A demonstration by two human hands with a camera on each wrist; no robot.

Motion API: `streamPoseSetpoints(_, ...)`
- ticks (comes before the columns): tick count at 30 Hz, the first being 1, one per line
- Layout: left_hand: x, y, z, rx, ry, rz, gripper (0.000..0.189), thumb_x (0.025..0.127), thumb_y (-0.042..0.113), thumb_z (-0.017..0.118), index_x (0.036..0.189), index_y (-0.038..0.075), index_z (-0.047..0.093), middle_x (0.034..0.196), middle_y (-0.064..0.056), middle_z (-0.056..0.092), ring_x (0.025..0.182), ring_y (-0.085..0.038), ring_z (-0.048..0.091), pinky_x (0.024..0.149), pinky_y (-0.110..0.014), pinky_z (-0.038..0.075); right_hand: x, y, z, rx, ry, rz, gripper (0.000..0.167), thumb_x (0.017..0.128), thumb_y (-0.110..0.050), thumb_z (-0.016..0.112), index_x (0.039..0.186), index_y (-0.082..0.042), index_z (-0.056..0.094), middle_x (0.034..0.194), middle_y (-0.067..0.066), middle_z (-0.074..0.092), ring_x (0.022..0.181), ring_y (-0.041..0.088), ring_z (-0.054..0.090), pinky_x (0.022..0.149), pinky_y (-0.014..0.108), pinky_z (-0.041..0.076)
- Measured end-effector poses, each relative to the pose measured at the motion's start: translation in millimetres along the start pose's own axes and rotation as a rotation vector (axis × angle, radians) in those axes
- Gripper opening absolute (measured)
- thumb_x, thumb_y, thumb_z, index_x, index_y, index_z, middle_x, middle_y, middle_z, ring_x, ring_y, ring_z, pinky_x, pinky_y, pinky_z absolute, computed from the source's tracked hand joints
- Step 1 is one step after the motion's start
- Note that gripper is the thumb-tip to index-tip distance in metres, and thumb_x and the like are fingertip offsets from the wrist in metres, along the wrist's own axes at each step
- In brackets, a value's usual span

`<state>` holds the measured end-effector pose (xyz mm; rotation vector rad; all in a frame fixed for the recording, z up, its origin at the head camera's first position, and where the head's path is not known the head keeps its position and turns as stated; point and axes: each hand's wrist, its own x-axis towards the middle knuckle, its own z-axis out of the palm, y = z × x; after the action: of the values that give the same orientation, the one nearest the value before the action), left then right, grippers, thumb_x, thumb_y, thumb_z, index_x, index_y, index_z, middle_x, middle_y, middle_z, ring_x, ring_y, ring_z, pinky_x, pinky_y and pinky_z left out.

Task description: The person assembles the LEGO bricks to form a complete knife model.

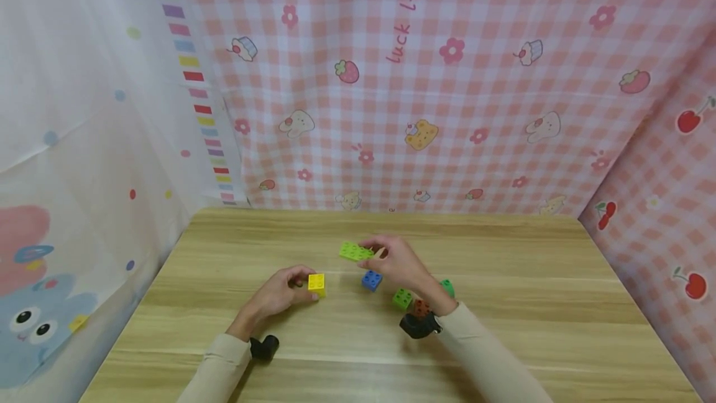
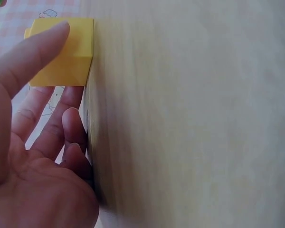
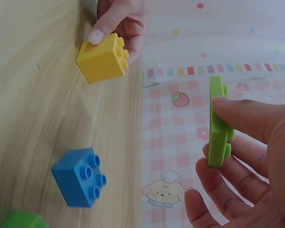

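My left hand pinches a yellow toy brick between thumb and fingers at the left of the table. In the left wrist view the thumb lies across one side of the yellow brick, which stands on the wood. My right hand holds a flat lime-green brick by one end, raised over the table. The right wrist view shows the lime-green brick edge-on, thumb on one face and fingers on the other. Just below that hand, a blue brick stands with its studs up.
Under and beside the right forearm are a green brick, an orange-brown brick and a darker green brick, partly covered. The wooden table meets a pink checked cloth at the back. Black wrist cameras sit on both wrists.
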<state>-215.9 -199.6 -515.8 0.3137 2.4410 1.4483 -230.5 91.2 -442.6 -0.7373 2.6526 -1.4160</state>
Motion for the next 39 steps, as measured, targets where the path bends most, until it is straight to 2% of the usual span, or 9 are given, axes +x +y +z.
streamPoseSetpoints(13, 0.8, -0.3, -0.2, 0.004, -0.003, -0.002, 0.035, 0.083, 0.022, 0.081, 0.114, 0.014, 0.068, 0.105, -0.002, 0.064, 0.099, -0.022, 0.05, 0.088, -0.037, 0.038, 11.5, -4, 27, 0.0, -0.022, -0.052, 0.028, 0.088, -0.016, 0.077, 0.115, -0.011, 0.071, 0.11, 0.0, 0.07, 0.096, 0.014, 0.059, 0.08, 0.031, 0.048)
streamPoseSetpoints(22, 0.2, 0.8, -1.9, -0.015, -0.018, 0.016, 0.035, 0.083, 0.023, 0.081, 0.114, 0.013, 0.068, 0.106, -0.003, 0.064, 0.099, -0.022, 0.05, 0.088, -0.037, 0.037, 18.5, -3, 48, 0.03, -0.072, -0.05, 0.026, 0.087, -0.006, 0.074, 0.113, -0.008, 0.071, 0.112, 0.003, 0.069, 0.096, 0.016, 0.058, 0.079, 0.03, 0.048)
streamPoseSetpoints(27, -0.7, 1.5, -1.0, -0.033, -0.014, 0.023, 0.034, 0.082, 0.022, 0.082, 0.111, 0.013, 0.068, 0.107, -0.004, 0.064, 0.1, -0.023, 0.049, 0.088, -0.038, 0.036, 21.6, -2, 57, 0.026, -0.09, -0.049, 0.026, 0.087, -0.007, 0.076, 0.113, -0.008, 0.071, 0.112, 0.003, 0.069, 0.095, 0.016, 0.058, 0.078, 0.028, 0.047)
streamPoseSetpoints(39, -2.2, 3.2, -0.9, -0.054, -0.042, 0.044, 0.036, 0.083, 0.017, 0.081, 0.115, 0.009, 0.066, 0.098, -0.008, 0.059, 0.09, -0.021, 0.048, 0.079, -0.032, 0.039, 23.0, -3, 70, 0.015, -0.129, -0.052, 0.028, 0.088, -0.011, 0.075, 0.115, -0.008, 0.071, 0.114, 0.004, 0.068, 0.097, 0.015, 0.058, 0.078, 0.026, 0.048)
